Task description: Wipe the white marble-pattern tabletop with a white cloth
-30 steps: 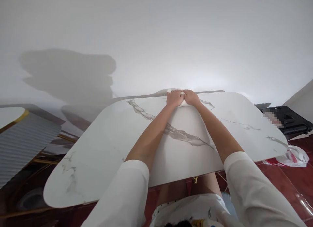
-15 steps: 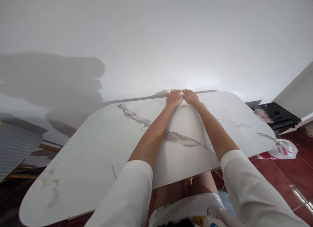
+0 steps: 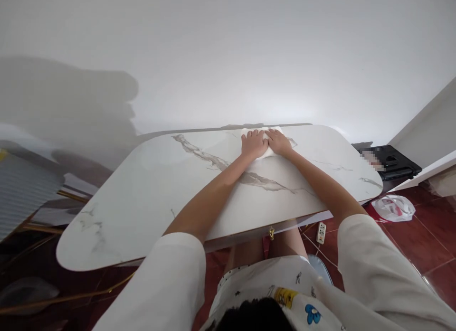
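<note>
Both hands rest side by side on a white cloth (image 3: 265,152) near the far edge of a white marble-patterned table (image 3: 142,193). My left hand (image 3: 254,143) lies flat on the cloth's left part with its fingers spread. Beside it, my right hand (image 3: 278,142) presses on the right part, fingers stretched towards the wall. The thumbs are close together. Parts of the cloth show between and beyond the hands; the rest is hidden under them.
A pale wall (image 3: 228,60) rises behind the table. Right of it are a black case (image 3: 399,162), a plastic bag (image 3: 394,207) on the red floor and a power strip (image 3: 321,232). A ribbed grey object (image 3: 28,193) stands at the left.
The view has shifted, so more of the floor and the power strip show and the table's near edge appears higher. Both hands remain on the cloth, which now lies slightly nearer than the table's far edge.
</note>
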`<state>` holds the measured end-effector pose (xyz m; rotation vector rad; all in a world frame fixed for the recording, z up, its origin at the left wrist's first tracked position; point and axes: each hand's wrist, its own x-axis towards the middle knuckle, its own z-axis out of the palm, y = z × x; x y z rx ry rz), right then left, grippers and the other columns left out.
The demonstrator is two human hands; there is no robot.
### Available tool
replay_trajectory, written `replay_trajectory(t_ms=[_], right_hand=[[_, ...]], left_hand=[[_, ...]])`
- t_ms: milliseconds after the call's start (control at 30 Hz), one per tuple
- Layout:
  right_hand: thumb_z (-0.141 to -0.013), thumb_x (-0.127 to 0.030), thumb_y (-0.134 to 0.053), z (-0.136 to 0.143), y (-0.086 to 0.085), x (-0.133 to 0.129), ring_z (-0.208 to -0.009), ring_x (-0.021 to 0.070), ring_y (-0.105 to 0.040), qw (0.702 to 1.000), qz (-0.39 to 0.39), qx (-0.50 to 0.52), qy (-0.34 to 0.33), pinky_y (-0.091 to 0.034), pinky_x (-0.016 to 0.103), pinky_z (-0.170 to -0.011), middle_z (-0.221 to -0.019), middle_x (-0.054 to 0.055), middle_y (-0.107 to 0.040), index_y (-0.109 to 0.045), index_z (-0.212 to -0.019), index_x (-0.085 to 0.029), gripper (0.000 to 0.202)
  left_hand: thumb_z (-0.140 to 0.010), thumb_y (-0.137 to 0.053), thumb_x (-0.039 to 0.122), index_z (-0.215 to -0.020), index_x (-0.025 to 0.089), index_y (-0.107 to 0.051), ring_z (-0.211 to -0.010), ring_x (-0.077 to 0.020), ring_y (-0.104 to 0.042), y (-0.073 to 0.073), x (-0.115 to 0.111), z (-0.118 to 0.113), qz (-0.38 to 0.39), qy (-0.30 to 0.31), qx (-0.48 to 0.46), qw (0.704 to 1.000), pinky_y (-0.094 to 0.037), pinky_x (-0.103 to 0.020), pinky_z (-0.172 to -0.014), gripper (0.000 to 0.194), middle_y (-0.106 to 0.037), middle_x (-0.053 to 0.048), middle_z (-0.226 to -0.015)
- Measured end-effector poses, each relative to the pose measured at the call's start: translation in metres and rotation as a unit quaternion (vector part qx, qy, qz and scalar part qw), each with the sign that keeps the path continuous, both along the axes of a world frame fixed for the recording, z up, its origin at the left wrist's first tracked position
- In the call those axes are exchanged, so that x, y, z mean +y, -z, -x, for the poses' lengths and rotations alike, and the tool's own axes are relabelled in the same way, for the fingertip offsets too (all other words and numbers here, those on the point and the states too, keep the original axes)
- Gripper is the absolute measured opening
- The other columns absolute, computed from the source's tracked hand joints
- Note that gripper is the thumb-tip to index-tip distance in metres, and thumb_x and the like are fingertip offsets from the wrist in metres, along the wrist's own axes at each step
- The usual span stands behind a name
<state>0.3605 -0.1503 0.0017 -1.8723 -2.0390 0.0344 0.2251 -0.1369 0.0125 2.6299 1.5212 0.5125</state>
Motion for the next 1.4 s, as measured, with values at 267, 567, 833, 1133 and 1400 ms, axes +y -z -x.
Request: replay_trajectory(t_ms=[267, 567, 833, 1133, 1400], right_hand=[[-0.096, -0.019, -0.028, 0.019, -0.003, -0.064, -0.141, 0.0298, -0.036, 1.000, 0.008, -0.007, 0.019, -0.030, 0.046, -0.116, -0.154, 0.012, -0.043, -0.045, -0.145, -0.013, 0.053], [-0.097, -0.024, -0.031, 0.039, 0.002, -0.129, -0.145, 0.0309, -0.032, 1.000, 0.008, 0.002, 0.006, -0.028, 0.051, -0.117, -0.155, 0.013, -0.041, -0.044, -0.146, -0.015, 0.052], [-0.095, -0.030, -0.034, 0.066, 0.006, -0.207, -0.148, 0.0309, -0.027, 1.000, 0.000, 0.028, 0.014, -0.028, 0.055, -0.119, -0.157, 0.011, -0.038, -0.041, -0.149, -0.019, 0.056], [-0.093, -0.025, -0.031, 0.048, 0.004, -0.238, -0.149, 0.0257, -0.027, 0.999, 0.009, 0.038, 0.021, -0.029, 0.052, -0.121, -0.156, 0.008, -0.040, -0.044, -0.148, -0.019, 0.057], [-0.092, -0.022, -0.030, 0.013, 0.004, -0.227, -0.147, 0.0257, -0.032, 1.000, -0.001, 0.013, 0.014, -0.030, 0.053, -0.120, -0.155, 0.008, -0.043, -0.043, -0.149, -0.020, 0.058]], left_hand=[[-0.094, -0.030, 0.026, -0.135, 0.023, -0.049, -0.130, -0.0317, -0.042, -0.005, -0.058, 0.016, 0.007, 0.023, 0.010, 1.000, -0.031, -0.051, -0.107, 0.045, -0.052, -0.012, -0.140], [-0.095, -0.026, 0.026, -0.142, 0.018, -0.042, -0.132, -0.0336, -0.041, -0.013, -0.124, 0.038, 0.018, 0.036, 0.079, 0.996, -0.035, -0.054, -0.106, 0.050, -0.047, -0.015, -0.145], [-0.092, -0.030, 0.029, -0.151, 0.020, -0.032, -0.144, -0.0375, -0.030, -0.012, -0.189, 0.063, 0.047, 0.043, 0.113, 0.992, -0.029, -0.063, -0.110, 0.060, -0.035, -0.016, -0.157], [-0.093, -0.033, 0.030, -0.156, 0.021, -0.026, -0.149, -0.0358, -0.022, -0.010, -0.211, 0.048, 0.048, 0.100, 0.135, 0.985, -0.026, -0.067, -0.112, 0.064, -0.027, -0.014, -0.161], [-0.093, -0.033, 0.031, -0.154, 0.017, -0.027, -0.147, -0.0371, -0.025, -0.007, -0.198, 0.014, 0.047, 0.129, 0.113, 0.984, -0.027, -0.069, -0.110, 0.063, -0.028, -0.017, -0.161]])
